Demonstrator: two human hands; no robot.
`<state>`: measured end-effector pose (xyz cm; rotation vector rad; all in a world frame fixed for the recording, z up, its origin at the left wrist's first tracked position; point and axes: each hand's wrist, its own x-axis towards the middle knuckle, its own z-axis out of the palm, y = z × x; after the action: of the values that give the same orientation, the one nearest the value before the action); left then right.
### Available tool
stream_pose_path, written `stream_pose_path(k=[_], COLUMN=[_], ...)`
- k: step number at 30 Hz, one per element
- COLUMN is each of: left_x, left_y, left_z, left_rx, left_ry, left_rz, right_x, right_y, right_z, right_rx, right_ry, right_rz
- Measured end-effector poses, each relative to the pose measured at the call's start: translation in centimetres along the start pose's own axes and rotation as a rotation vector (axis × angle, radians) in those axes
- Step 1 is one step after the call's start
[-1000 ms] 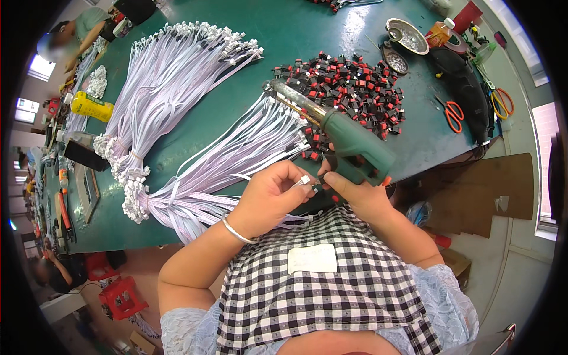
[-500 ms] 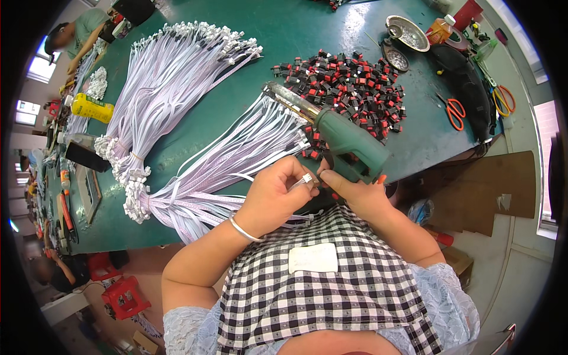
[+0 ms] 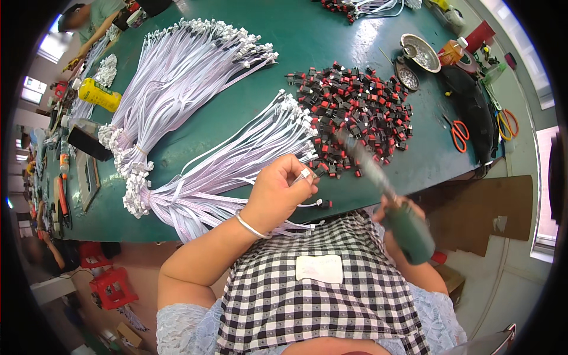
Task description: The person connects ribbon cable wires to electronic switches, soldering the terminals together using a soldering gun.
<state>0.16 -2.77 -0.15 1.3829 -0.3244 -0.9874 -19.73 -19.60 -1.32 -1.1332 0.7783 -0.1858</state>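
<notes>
Your left hand pinches a small white connector at its thumb and fingertips. Your blurred right hand grips a green tool, its barrel slanting up-left from your fingers. Red-and-black parts lie beyond both hands; white cables fan beside your left.

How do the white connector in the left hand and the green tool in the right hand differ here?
Size: the white connector is tiny, while the green tool is far bigger.
Colour: the connector is white; the tool has a green body and a long greyish front.
Clarity: the connector shows fairly clearly, while the tool is blurred.
Shared: each is held in one of the hands, left and right.
</notes>
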Motion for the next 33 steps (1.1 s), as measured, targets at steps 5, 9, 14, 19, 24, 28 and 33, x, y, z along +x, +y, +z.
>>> stream_pose_path(k=[5, 9, 14, 19, 24, 28, 33], left_x=[0.5, 0.5, 0.6, 0.8, 0.9, 1.0, 0.9], left_y=[-0.5, -0.8, -0.7, -1.3, -1.2, -0.9, -0.8], left_z=[0.3, 0.2, 0.3, 0.1, 0.2, -0.1, 0.0], left_rx=[0.109, 0.167, 0.212, 0.246, 0.283, 0.344, 0.336], left_ry=[0.040, 0.060, 0.065, 0.067, 0.077, 0.084, 0.063], left_rz=[0.081, 0.116, 0.108, 0.129, 0.135, 0.098, 0.066], right_x=[0.5, 1.4, 2.5, 2.4, 3.1, 1.4, -0.2], right_y=[4.7, 8.3, 11.1, 12.7, 14.7, 10.6, 5.9], right_z=[-2.1, -5.4, -7.2, -7.3, -9.0, -5.3, -1.8], right_rx=[-0.484, -0.503, -0.527, -0.577, -0.569, -0.727, -0.143], right_ry=[-0.315, -0.408, -0.395, -0.313, -0.343, -0.242, -0.102], right_rz=[-0.903, -0.752, -0.907, -0.937, -0.963, -0.891, -0.450])
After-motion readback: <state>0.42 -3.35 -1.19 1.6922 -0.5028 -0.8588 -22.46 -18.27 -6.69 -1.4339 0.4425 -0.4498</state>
